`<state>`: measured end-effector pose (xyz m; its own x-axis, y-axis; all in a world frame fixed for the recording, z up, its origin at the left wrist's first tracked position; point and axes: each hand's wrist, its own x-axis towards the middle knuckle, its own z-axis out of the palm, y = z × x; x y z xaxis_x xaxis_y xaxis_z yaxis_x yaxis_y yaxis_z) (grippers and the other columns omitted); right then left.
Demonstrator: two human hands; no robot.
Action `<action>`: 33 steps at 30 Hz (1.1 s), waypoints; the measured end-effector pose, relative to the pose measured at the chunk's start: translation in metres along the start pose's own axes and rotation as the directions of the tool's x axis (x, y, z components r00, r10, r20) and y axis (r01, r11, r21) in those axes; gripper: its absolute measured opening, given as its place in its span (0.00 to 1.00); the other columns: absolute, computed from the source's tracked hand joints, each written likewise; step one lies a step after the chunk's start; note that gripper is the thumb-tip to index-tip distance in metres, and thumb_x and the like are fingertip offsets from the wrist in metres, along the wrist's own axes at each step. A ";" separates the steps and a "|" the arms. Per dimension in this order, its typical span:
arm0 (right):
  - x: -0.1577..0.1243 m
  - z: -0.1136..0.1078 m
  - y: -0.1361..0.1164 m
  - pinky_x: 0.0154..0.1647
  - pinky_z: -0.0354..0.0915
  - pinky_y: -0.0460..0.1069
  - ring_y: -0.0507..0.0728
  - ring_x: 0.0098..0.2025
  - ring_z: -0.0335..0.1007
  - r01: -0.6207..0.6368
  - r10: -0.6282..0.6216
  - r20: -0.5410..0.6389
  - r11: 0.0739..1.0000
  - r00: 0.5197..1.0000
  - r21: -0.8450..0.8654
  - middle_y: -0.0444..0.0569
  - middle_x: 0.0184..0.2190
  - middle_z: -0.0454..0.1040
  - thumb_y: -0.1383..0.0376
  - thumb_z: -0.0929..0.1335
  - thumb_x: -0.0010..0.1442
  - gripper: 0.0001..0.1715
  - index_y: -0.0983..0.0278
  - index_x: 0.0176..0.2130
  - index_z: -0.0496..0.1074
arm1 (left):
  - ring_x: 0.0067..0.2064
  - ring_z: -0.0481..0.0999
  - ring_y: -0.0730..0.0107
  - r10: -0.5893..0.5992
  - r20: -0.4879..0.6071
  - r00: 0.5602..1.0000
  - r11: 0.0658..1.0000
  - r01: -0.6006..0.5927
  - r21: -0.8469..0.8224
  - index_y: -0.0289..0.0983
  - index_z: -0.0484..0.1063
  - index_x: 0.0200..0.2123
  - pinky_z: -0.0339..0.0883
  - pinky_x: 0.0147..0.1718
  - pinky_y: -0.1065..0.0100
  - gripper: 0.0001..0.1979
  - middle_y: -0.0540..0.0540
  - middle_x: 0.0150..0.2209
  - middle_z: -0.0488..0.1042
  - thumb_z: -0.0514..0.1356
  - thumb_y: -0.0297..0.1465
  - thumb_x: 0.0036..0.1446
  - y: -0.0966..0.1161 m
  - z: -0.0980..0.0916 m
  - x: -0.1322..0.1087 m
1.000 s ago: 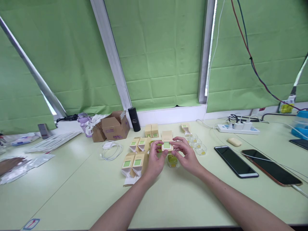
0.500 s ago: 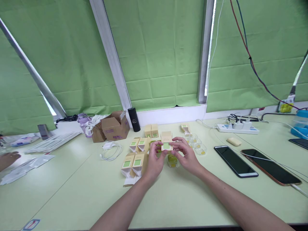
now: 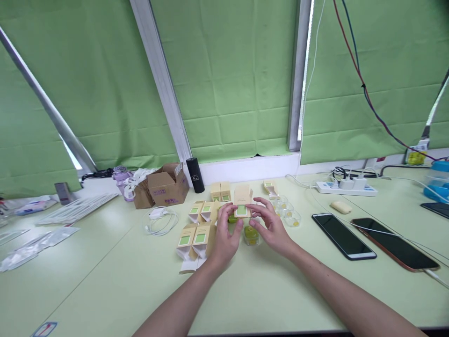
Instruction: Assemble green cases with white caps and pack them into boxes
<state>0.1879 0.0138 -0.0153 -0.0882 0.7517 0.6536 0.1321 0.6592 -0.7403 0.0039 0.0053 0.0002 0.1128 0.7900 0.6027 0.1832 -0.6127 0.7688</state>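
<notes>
Between my two hands is a small cream paper box [image 3: 242,200] with a green window on its front. My left hand [image 3: 227,229] grips its left side, and my right hand [image 3: 270,224] has its fingers on the right side. Just below it on the table sits a clear plastic cup with a green lid and something yellow inside [image 3: 251,235]. Another green-topped item is partly hidden behind my left fingers. To the left stand several similar cream boxes [image 3: 201,236], some with their flaps open. Several small clear cups with yellow spots [image 3: 292,217] lie right of my right hand.
Two phones [image 3: 343,235] lie on the right, near a cream case [image 3: 341,207] and a white power strip [image 3: 345,188] with cables. At the back left are a cardboard carton [image 3: 168,186], a black cylinder [image 3: 195,175] and a coiled white charger cable [image 3: 162,221].
My thumbs have dropped away from the box's lower edge, and the box looks slightly tilted. Another person's hand at the far left has gone out of view.
</notes>
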 end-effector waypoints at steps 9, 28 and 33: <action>-0.002 0.002 -0.002 0.72 0.59 0.65 0.66 0.75 0.50 0.023 -0.021 0.048 0.999 0.999 -0.031 0.53 0.69 0.62 0.55 0.70 0.69 0.24 0.50 0.63 0.73 | 0.69 0.64 0.53 0.067 -0.006 0.998 0.976 -0.065 0.206 0.47 0.64 0.63 0.62 0.66 0.50 0.21 0.40 0.66 0.62 0.59 0.40 0.70 0.002 -0.001 -0.001; -0.009 0.002 -0.023 0.71 0.57 0.70 0.68 0.72 0.52 0.334 -0.282 0.213 0.904 0.935 -0.268 0.54 0.71 0.60 0.65 0.62 0.72 0.36 0.53 0.74 0.53 | 0.61 0.71 0.54 -0.020 -0.095 0.995 0.980 0.039 0.197 0.43 0.63 0.62 0.69 0.57 0.55 0.23 0.38 0.60 0.67 0.59 0.43 0.69 0.001 -0.003 0.002; -0.011 0.003 -0.023 0.67 0.63 0.68 0.66 0.69 0.56 0.351 -0.292 0.227 0.890 0.929 -0.292 0.52 0.70 0.65 0.69 0.63 0.69 0.37 0.52 0.73 0.54 | 0.50 0.74 0.59 -0.098 -0.121 0.988 0.977 0.118 0.177 0.40 0.68 0.54 0.70 0.49 0.59 0.21 0.41 0.50 0.73 0.62 0.47 0.66 0.001 -0.004 0.006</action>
<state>0.1827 -0.0096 -0.0061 -0.3449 0.5108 0.7875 0.3749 0.8441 -0.3833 0.0004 0.0094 0.0056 -0.0244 0.8374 0.5461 0.3649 -0.5011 0.7847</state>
